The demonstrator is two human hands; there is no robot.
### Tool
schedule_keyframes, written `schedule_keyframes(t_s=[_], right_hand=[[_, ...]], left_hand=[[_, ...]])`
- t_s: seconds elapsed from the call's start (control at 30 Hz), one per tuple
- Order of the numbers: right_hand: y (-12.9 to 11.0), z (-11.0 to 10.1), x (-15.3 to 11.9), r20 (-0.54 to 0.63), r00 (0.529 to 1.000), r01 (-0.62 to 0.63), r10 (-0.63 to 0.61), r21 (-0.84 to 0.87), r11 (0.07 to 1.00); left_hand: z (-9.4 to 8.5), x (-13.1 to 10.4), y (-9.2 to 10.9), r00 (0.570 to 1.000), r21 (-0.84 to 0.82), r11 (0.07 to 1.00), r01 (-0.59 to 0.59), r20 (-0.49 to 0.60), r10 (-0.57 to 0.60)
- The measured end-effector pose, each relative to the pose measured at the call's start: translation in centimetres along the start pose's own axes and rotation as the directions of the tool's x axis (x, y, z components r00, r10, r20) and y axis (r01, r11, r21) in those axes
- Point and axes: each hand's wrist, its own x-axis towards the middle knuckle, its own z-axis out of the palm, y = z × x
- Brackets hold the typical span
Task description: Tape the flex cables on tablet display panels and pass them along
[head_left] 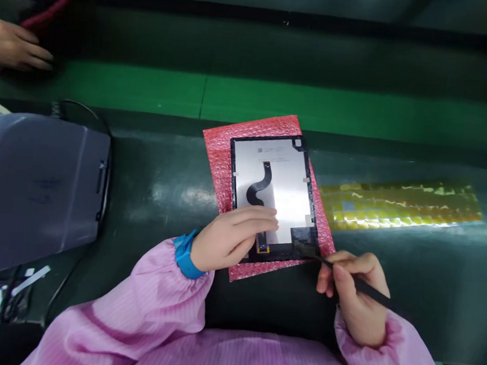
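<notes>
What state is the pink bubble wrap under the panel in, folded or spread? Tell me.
Spread: the pink bubble wrap lies flat on the table, its edges showing beyond the panel that rests on it.

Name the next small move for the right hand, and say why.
Probably ease the black tool lightly along the dark patch at the panel's near right corner. The right hand grips the tool with its tip at that corner, while the left hand lies across the panel, seemingly steadying it on the pink bubble sheet.
</notes>
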Motion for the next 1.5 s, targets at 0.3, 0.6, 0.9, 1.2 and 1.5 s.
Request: schedule_keyframes(t_s=[0.3, 0.6, 0.9, 1.2, 1.5], right_hand=[[0.3, 3.6, -1.5, 0.039, 0.996, -0.074, 0.074, -0.024, 0.997], [0.2, 3.8, -0.6, 0.129, 0.987, -0.081, 0.098, -0.128, 0.988], [-0.3, 4.0, -0.5, 0.166, 0.975, -0.119, 0.146, -0.158, 0.980], [-0.6, 4.3, -0.3, 0.172, 0.961, -0.172, 0.216, -0.240, 0.955], [-0.5, 4.3, -0.4, 0.157, 0.965, -0.163, 0.211, -0.274, 0.948]], left_hand=[[-1.4, -2.5, 0.1, 0.990, 0.073, 0.993, -0.089, 0.115, 0.081], [-1.3, -2.5, 0.1, 0.984, 0.084, 0.991, -0.104, 0.156, 0.090], [-1.0, -2.6, 0.0, 0.988, 0.089, 0.994, -0.070, 0.146, 0.057], [-1.0, -2.5, -0.1, 0.987, 0.082, 0.993, -0.082, 0.147, 0.070], [-1.1, -2.7, 0.0, 0.986, 0.020, 0.999, -0.035, 0.161, 0.032]])
